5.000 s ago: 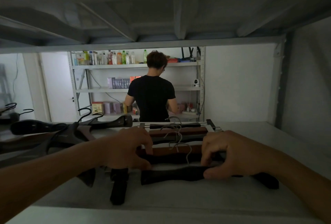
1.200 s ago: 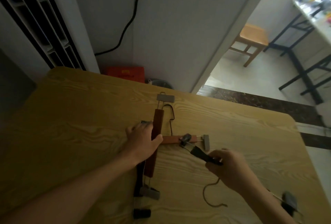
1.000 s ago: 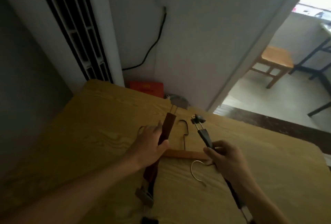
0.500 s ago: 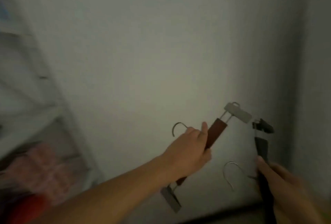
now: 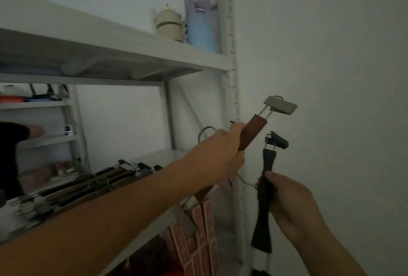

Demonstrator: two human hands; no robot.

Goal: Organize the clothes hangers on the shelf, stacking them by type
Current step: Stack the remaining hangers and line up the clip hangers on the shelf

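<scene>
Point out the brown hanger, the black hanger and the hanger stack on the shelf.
brown hanger (image 5: 252,135), head view, wooden bar.
black hanger (image 5: 269,158), head view, upper bar.
hanger stack (image 5: 88,186), head view, middle bars.

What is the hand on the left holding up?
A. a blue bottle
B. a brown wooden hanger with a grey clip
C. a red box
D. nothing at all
B. The left hand is wrapped around the brown wooden hanger, whose grey clip sticks up at the top end, while the right hand holds a black hanger.
</scene>
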